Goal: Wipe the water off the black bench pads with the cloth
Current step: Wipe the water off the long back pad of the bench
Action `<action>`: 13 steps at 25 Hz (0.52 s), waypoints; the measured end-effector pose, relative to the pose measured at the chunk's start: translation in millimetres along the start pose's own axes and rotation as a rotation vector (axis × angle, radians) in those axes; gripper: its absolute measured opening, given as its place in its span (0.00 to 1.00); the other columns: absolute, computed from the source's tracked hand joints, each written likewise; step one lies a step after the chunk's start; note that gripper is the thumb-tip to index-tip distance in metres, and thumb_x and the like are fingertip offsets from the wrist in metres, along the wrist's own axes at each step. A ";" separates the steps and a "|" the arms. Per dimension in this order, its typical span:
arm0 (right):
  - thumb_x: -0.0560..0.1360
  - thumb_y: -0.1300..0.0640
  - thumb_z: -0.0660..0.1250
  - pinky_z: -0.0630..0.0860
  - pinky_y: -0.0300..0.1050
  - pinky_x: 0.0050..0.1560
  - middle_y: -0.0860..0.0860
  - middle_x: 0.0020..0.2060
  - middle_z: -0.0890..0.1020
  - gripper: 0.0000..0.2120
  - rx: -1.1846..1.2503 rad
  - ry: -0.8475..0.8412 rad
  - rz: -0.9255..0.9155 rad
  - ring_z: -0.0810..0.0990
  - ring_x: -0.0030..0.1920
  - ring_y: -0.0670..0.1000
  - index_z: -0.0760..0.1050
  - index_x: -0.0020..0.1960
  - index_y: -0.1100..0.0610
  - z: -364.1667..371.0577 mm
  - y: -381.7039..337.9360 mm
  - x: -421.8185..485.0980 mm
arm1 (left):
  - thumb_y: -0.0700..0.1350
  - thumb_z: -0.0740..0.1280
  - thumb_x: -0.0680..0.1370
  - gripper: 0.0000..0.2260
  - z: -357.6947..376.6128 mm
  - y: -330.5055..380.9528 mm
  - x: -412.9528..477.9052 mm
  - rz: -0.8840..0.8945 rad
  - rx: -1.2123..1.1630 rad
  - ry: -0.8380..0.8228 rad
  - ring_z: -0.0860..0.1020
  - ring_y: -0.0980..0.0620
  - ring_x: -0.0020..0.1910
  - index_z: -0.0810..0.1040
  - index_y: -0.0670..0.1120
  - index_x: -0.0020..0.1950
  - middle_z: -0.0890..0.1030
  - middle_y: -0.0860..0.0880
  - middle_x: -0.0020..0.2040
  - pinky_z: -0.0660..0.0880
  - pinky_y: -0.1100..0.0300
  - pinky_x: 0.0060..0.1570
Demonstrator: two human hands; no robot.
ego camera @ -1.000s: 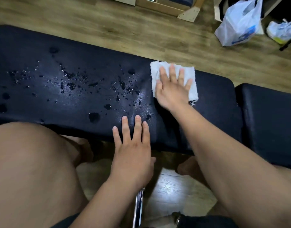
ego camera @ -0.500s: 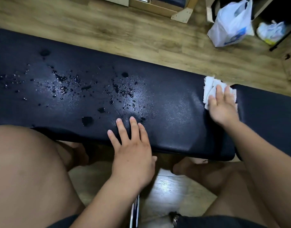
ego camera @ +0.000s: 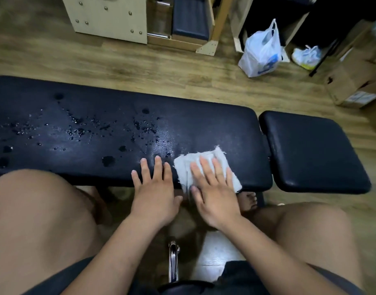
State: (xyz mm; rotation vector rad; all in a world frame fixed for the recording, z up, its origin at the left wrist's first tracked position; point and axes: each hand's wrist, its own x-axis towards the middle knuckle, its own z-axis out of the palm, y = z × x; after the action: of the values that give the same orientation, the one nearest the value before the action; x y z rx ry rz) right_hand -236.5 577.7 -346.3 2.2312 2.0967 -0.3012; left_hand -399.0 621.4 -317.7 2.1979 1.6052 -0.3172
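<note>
Well, water point(ego camera: 144, 126): left of the cloth point(ego camera: 185, 167), along the pad point(ego camera: 214, 124) (flat left hand point(ego camera: 155, 192) between).
Grip: right hand point(ego camera: 214, 192) flat, pressing the cloth.

No legible text; perhaps blurred blue print on the plastic bag point(ego camera: 261, 52)

Dim, soft indoor light from above leaves a pale sheen on the long black pad point(ego camera: 204, 133) — deep shadow pools beneath it. Wide-angle distortion bows the frame edges, and the far corners look soft.
</note>
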 end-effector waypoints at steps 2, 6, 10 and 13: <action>0.78 0.42 0.40 0.45 0.57 0.77 0.48 0.79 0.50 0.29 0.037 -0.009 -0.026 0.44 0.78 0.53 0.51 0.78 0.46 -6.1 15.6 -1.4 | 0.61 0.59 0.80 0.40 1.3 -1.8 -3.9 0.012 0.016 -0.008 0.34 0.36 0.77 0.39 0.45 0.80 0.35 0.44 0.80 0.41 0.37 0.76; 0.82 0.44 0.42 0.42 0.55 0.77 0.48 0.79 0.43 0.26 0.052 -0.037 0.275 0.39 0.78 0.52 0.44 0.79 0.46 -11.7 77.2 5.3 | 0.60 0.58 0.80 0.39 3.3 -4.5 -6.3 0.028 0.019 0.020 0.34 0.36 0.77 0.38 0.46 0.80 0.35 0.44 0.80 0.40 0.38 0.76; 0.82 0.43 0.43 0.43 0.57 0.76 0.48 0.79 0.44 0.27 0.097 -0.092 0.400 0.40 0.78 0.53 0.43 0.79 0.45 -23.7 109.0 38.0 | 0.60 0.59 0.80 0.40 4.4 1.3 -4.5 0.011 0.009 0.023 0.34 0.34 0.76 0.38 0.44 0.80 0.35 0.42 0.79 0.41 0.36 0.75; 0.82 0.45 0.43 0.42 0.58 0.76 0.48 0.79 0.43 0.26 0.136 -0.082 0.436 0.41 0.78 0.53 0.44 0.79 0.46 -26.9 117.8 69.8 | 0.60 0.58 0.80 0.41 5.0 6.5 -2.6 0.004 0.017 0.031 0.33 0.32 0.76 0.37 0.42 0.79 0.34 0.40 0.79 0.41 0.34 0.74</action>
State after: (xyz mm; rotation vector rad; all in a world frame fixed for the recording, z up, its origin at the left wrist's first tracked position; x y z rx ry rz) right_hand -113.2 642.8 -343.1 2.6199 1.5353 -0.5038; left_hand -393.4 615.2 -319.9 2.2290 1.6198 -0.2977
